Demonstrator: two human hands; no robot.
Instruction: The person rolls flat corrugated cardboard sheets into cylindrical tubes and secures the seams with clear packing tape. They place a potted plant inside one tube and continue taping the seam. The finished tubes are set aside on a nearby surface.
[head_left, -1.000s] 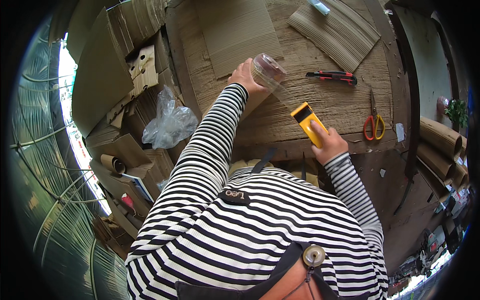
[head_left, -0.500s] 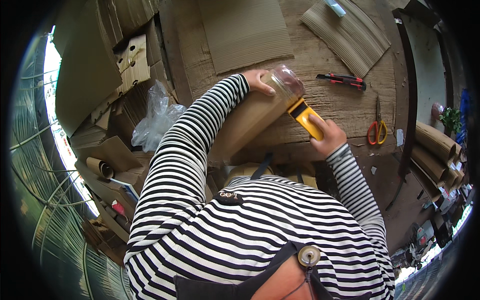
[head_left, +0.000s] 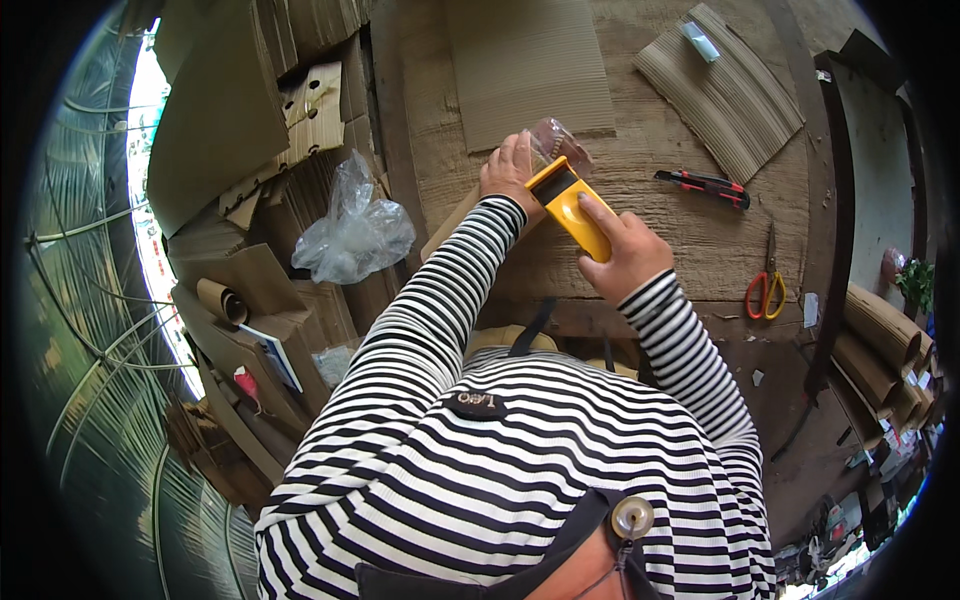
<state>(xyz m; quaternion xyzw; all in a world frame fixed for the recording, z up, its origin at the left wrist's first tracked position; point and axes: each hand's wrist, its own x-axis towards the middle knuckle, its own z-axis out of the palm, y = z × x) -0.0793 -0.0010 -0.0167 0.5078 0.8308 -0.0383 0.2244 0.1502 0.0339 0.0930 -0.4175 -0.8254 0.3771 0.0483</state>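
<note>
My right hand (head_left: pixel 625 250) is closed round a yellow tape dispenser (head_left: pixel 583 228) with a black band near its front. Beyond the band sits a wide roll of clear tape (head_left: pixel 574 146), partly hidden by the dispenser and my left hand. My left hand (head_left: pixel 508 172) lies just left of the dispenser, fingers bent over a long brown cardboard piece (head_left: pixel 452 226). My left forearm covers most of that cardboard. To the right on the wooden table (head_left: pixel 640 205) lie a red and black utility knife (head_left: pixel 704 187) and red and yellow handled scissors (head_left: pixel 767 292).
A flat cardboard sheet (head_left: pixel 530 70) lies at the table's far side. Right of it a corrugated piece (head_left: pixel 725 100) carries a small pale blue item (head_left: pixel 700 42). Clear plastic bags (head_left: pixel 357 235) and stacked cardboard (head_left: pixel 215 110) fill the left. Rolled cardboard (head_left: pixel 875 325) stands at right.
The dispenser and my right hand have shifted up and left toward my left hand. My left arm now covers more of the cardboard. The whole view has also shifted slightly.
</note>
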